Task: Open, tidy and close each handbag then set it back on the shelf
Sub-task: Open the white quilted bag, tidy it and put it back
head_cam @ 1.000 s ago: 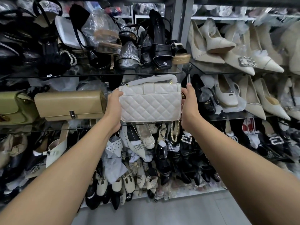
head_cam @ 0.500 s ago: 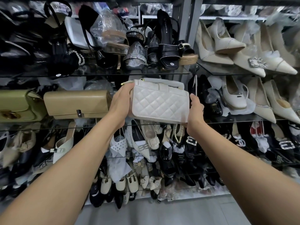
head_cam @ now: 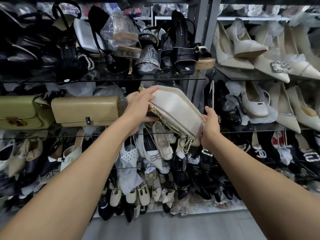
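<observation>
White quilted handbag (head_cam: 174,108): held in the air in front of the racks, clear of every shelf. It is tipped hard, with one end up at 10 o'clock and the other down at 4 o'clock, so I see its smooth base and side, not the flap. I can't tell whether the clasp is fastened.

Left hand (head_cam: 140,108): fingers wrapped over the raised end, thumb underneath. Right hand (head_cam: 211,127): cupping the low end, thumb up along the side. Both hands carry the bag and neither is free.

Chain strap (head_cam: 186,144): spills out at 6 o'clock and dangles just above the heaped pale flats.

Further out, a tan handbag (head_cam: 86,111) sits at 9 o'clock on the glass shelf (head_cam: 103,131), with a green handbag (head_cam: 20,113) beyond it. There are black sandals (head_cam: 183,54) at 12 o'clock and cream pumps (head_cam: 251,49) at 2 o'clock.

My reading of the step: the bag is being turned over in hand and is not open yet.

For the next move I'd level the bag with the flap towards me, take its weight in one hand, and free the other to work the clasp. The chain could snag on the shoes below, so it needs gathering.
</observation>
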